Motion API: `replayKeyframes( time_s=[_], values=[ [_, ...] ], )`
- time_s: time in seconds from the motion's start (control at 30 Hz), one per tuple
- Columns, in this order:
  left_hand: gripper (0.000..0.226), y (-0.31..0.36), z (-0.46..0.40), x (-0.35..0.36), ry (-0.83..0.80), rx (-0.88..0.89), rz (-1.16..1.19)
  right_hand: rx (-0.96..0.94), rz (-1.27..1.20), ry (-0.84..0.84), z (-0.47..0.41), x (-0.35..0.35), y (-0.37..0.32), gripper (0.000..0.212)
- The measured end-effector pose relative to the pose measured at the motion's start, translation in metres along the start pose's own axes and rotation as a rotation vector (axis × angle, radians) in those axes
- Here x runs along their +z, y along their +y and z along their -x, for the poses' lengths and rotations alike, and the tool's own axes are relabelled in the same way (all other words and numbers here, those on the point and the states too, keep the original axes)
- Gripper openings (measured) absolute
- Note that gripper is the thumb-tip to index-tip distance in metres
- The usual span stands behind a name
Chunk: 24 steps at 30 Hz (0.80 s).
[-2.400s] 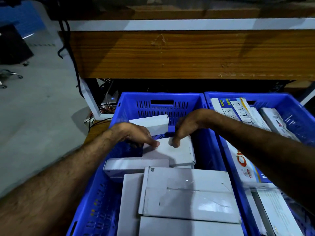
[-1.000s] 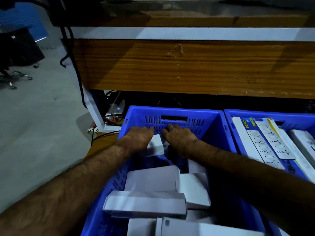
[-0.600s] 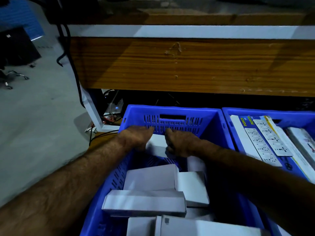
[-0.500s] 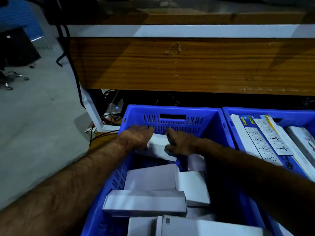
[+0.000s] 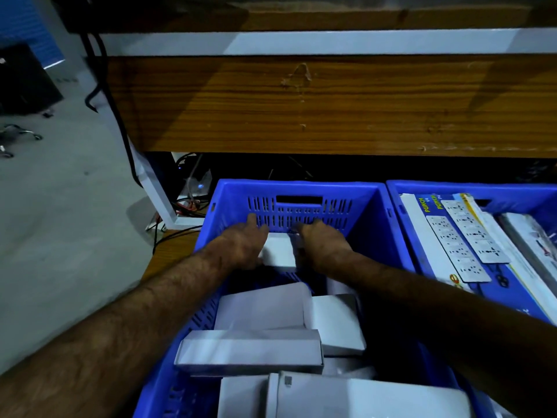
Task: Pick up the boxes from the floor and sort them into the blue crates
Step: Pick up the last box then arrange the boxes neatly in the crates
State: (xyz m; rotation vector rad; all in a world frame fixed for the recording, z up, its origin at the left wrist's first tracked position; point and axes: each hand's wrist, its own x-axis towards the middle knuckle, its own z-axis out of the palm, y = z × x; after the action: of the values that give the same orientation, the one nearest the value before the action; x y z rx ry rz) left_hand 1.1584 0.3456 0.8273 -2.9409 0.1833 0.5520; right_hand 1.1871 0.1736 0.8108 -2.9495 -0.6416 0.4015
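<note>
Both hands reach into the left blue crate (image 5: 297,188), near its far wall. My left hand (image 5: 245,247) and my right hand (image 5: 324,247) hold a small white box (image 5: 278,251) between them, one on each side. Below it in the crate lie several plain white boxes, among them a flat one (image 5: 262,306) and a long one (image 5: 250,346). The right blue crate (image 5: 470,188) holds printed boxes of power strips (image 5: 461,236).
A wooden table panel (image 5: 316,104) with a white edge rises just behind the crates. Cables and a white table leg (image 5: 156,194) stand left of the left crate. Grey floor (image 5: 60,206) spreads to the left, with a chair base far left.
The hands have pushed the small white box a little further toward the crate's far wall and levelled it. The view has tilted slightly.
</note>
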Motion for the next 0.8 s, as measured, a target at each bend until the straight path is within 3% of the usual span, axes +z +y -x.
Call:
replayKeyframes(
  time_s=[0.13,0.27,0.4,0.63,0.7,0.8],
  values=[
    [0.062,0.002,0.001,-0.001,-0.079,0.031,-0.057,-0.029,0.001,-0.101,0.001,0.005,0.000,0.058],
    [0.045,0.006,-0.002,-0.005,-0.050,0.063,-0.099,-0.055,0.077,-0.070,-0.004,0.009,0.000,0.050],
    [0.045,0.006,-0.001,-0.004,-0.033,0.056,-0.145,-0.084,0.102,-0.029,-0.007,0.012,-0.001,0.049],
    [0.047,-0.008,0.016,-0.011,0.121,0.068,0.132,-0.196,0.060,0.050,0.022,-0.020,0.003,0.045],
    [0.053,-0.012,0.032,-0.023,-0.043,0.143,0.243,-0.264,-0.035,-0.024,0.036,-0.036,0.001,0.052],
    [0.069,-0.006,0.057,-0.034,-0.432,0.238,0.187,-0.340,-0.165,-0.304,0.057,-0.053,-0.002,0.059]
  ],
)
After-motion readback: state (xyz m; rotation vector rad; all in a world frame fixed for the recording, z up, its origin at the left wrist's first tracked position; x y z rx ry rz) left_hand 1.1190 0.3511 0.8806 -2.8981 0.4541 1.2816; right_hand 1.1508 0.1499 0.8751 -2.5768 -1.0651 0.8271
